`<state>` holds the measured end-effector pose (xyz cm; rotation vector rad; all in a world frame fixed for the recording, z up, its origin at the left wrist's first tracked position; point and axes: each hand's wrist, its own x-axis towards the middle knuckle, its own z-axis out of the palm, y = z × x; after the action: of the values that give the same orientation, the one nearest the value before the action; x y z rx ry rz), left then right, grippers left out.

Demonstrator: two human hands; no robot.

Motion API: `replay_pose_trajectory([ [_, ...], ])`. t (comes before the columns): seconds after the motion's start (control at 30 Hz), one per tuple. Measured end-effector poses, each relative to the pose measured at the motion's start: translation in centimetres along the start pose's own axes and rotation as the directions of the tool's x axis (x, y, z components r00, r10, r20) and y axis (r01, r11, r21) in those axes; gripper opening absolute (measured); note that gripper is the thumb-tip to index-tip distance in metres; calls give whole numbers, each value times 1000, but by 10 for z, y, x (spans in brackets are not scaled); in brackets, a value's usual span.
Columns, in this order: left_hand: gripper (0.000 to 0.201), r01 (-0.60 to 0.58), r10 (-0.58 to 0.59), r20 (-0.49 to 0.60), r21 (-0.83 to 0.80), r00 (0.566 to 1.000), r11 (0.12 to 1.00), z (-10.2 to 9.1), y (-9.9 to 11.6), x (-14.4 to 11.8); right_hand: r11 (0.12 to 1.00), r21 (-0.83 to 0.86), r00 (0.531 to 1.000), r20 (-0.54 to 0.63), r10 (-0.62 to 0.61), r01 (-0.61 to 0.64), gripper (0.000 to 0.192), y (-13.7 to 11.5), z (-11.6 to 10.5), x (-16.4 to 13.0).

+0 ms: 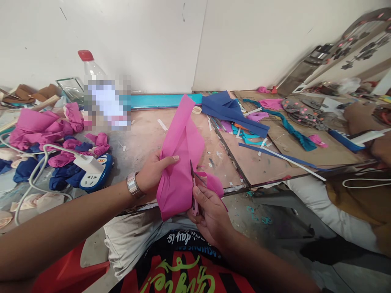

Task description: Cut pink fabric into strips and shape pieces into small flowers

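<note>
The pink cloth [180, 162] hangs folded over the near edge of the worktable [143, 134], just above the person's lap. The left hand [154, 171] pinches it, thumb laid flat across the front, the other fingers hidden behind. The right hand [210, 215] curls round small pink-handled scissors [193, 191], blades up against the cloth's right edge. The thumb lies close to the blades; a slip could nick it, I'd say, or send the cut crooked through loose folds. The white cable [39, 162] trails from a power strip [93, 175] at left. Shirt lettering [180, 240] is upside down, unreadable; the bottle [91, 69] label is blurred.
</note>
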<state>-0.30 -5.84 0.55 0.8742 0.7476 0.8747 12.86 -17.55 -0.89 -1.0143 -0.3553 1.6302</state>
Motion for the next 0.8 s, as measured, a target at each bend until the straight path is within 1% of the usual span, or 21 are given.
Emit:
replay_pose_trajectory([
  [0.23, 31, 2, -2, -9, -4, 1000, 1000, 1, 0, -1, 1000, -4, 1000, -5, -7, 7, 45, 1, -1, 2],
  [0.4, 26, 21, -21, -6, -17, 1000, 1000, 2, 2, -2, 1000, -13, 1000, 2, -4, 4, 42, 3, -2, 2],
  [0.53, 27, 16, -16, -2, -16, 1000, 1000, 2, 2, -3, 1000, -18, 1000, 5, -11, 11, 40, 3, -3, 3],
  [0.67, 25, 19, -19, -32, -3, 999, 1000, 1, 2, -1, 1000, -24, 1000, 18, -7, 7, 39, 3, -4, 3],
  [0.8, 24, 31, -29, -69, 21, 997, 999, -4, 2, 3, 995, -100, 998, 68, -19, 26, 40, 7, -9, 3],
])
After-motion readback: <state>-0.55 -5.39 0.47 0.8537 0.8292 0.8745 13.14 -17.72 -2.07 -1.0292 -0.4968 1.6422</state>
